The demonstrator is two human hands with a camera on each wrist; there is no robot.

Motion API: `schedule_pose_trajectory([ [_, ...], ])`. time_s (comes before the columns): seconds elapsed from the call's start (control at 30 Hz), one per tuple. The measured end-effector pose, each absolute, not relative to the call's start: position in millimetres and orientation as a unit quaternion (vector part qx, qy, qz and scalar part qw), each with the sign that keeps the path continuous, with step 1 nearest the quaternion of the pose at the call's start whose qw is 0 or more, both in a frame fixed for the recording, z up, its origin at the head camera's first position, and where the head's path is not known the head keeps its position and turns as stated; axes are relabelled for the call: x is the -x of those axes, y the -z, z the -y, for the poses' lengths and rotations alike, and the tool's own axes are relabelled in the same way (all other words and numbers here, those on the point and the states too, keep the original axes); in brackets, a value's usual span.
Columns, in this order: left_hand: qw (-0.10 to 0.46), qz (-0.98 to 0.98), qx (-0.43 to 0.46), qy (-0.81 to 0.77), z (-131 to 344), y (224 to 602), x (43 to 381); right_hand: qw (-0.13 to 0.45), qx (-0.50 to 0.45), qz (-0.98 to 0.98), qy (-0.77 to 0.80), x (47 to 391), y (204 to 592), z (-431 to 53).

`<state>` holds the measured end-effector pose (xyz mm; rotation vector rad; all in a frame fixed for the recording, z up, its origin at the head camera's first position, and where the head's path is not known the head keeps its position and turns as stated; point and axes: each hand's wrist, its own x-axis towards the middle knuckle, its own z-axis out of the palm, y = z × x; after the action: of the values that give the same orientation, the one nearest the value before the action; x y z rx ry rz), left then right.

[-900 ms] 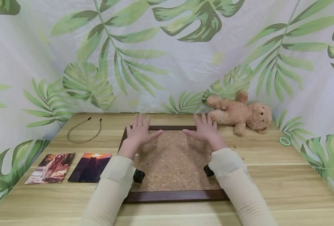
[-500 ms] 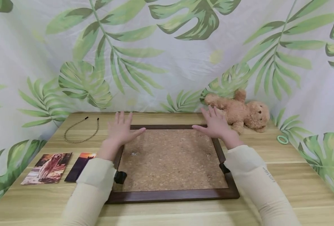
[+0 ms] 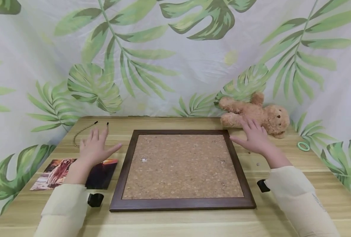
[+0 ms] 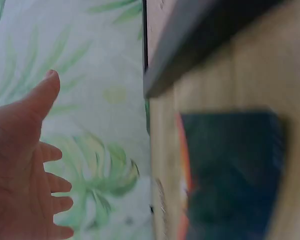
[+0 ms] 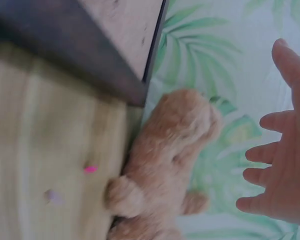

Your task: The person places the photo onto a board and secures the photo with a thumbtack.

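A cork board (image 3: 181, 164) with a dark brown frame lies flat mid-table. My left hand (image 3: 93, 148), fingers spread, hovers left of it, above two photos and holding nothing. That hand partly covers the dog photo (image 3: 52, 179) and the dark sunset photo (image 3: 104, 174). To the board's right, my right hand (image 3: 255, 138) is also spread and holds nothing. It overlaps the teddy bear (image 3: 249, 110) in the head view. In the right wrist view the right hand (image 5: 285, 165) appears apart from the bear (image 5: 165, 150). Both palms face away from the head camera.
A chain (image 3: 79, 135) with black ends lies at the back left, partly behind the left hand. A pale green ring (image 3: 303, 146) is near the right edge. Small bits, one pink (image 5: 90, 169), lie right of the board. A leaf-print cloth (image 3: 193, 65) hangs behind the table.
Both hands have moved apart from above the board, the left one leftward over the photos, the right one rightward toward the bear. The whole board is now uncovered.
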<state>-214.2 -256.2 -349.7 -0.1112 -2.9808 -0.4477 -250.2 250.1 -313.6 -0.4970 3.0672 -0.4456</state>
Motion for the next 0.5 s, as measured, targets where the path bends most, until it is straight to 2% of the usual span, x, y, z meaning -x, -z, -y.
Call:
schedule_pose_trajectory([
  [0.3, 0.093, 0.972, 0.022, 0.216, 294.7, 371.5, 190.1, -0.031, 0.186, -0.95, 0.249, 240.9, 338.2, -279.5],
  [0.5, 0.051, 0.951, 0.012, 0.306, 308.0, 378.3, 180.1, -0.007, 0.145, -0.94, 0.309, 231.1, 353.8, -296.2],
])
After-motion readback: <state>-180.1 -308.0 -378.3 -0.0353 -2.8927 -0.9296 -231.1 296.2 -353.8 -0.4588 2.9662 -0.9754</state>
